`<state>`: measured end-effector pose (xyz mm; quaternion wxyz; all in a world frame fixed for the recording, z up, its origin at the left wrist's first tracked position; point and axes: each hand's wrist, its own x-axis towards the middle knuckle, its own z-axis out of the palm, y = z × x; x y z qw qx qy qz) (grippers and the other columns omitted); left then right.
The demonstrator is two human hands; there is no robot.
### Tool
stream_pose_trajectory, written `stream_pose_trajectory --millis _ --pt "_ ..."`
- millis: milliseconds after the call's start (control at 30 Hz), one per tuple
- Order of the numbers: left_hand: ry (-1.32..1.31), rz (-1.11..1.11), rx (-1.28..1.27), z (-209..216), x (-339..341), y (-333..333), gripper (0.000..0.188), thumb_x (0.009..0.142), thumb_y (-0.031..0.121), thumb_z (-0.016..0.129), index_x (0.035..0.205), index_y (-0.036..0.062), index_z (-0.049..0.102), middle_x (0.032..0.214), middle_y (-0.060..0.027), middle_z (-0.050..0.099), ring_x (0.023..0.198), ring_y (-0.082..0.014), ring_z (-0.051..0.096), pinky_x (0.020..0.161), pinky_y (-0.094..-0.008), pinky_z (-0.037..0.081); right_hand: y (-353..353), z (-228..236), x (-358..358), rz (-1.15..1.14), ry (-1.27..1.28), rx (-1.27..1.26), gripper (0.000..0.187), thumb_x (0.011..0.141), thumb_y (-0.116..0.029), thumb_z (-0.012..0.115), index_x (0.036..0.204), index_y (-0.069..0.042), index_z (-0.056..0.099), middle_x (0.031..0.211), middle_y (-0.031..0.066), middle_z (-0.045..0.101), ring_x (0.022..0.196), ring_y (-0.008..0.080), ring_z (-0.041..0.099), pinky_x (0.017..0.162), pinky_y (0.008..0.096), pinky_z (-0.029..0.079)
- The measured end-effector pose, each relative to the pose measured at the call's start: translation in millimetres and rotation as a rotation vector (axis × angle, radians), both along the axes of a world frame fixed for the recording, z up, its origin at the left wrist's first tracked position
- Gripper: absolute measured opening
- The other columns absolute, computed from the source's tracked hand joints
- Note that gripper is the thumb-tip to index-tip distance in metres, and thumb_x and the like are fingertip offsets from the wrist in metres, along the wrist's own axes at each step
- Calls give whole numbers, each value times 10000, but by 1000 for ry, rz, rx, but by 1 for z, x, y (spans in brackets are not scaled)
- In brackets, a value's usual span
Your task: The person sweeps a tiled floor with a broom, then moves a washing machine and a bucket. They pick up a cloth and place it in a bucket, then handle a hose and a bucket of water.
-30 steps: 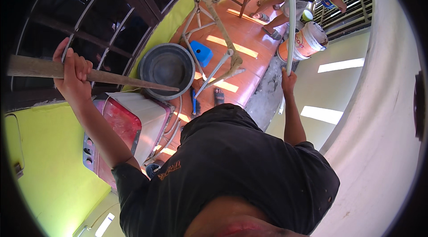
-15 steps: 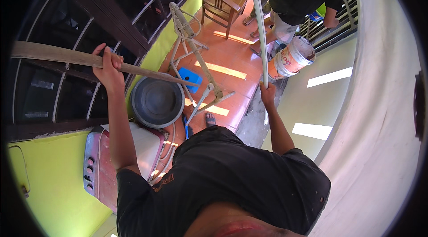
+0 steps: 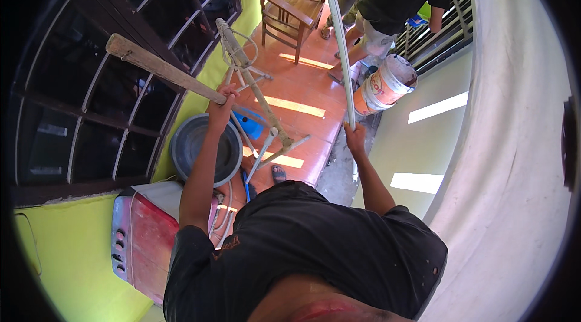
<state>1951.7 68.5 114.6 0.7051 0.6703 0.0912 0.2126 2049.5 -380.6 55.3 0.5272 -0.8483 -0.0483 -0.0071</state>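
"What do you see from there?"

"Watching remotely, I see the left hand, fingers clamped round a worn brown wooden bar slanting near a grey basin; the right hand's fingers grip a long pale pole."

"Anything between?"

"A tubular frame on orange tiles; stacked buckets near the pole."

"Hidden?"

"The left forearm covers some basin; the upper edge crops the pole."
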Motion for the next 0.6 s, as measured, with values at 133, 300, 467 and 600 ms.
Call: stream_pose_trajectory --millis 133,300,467,600 --pt "63 -139 42 10 9 0 373 924 -2 517 1295 -23 543 946 -52 633 908 -126 604 846 -273 485 -5 -5 -5 -5 -31 -25 378 882 -267 686 651 5 562 540 9 475 553 81 427 479 341 341" --pt "46 -152 62 12 18 -5 361 885 15 540 1241 -1 596 863 -33 663 817 -103 633 739 -249 496 -6 -19 -8 -4 12 5 386 882 -274 692 646 -2 552 540 3 452 546 82 414 476 342 331" --pt "100 -117 149 12 21 -11 357 912 -5 522 1266 10 572 864 -35 633 815 -108 613 753 -257 498 2 -26 -9 15 9 14 381 925 -268 666 652 -33 541 580 -38 456 567 64 391 479 313 322" --pt "128 -111 112 24 19 -11 348 916 -17 517 1259 11 570 808 -19 601 778 -104 604 732 -261 502 20 -1 20 94 166 101 335 916 -260 671 683 -27 610 591 12 582 564 91 534 498 280 399"
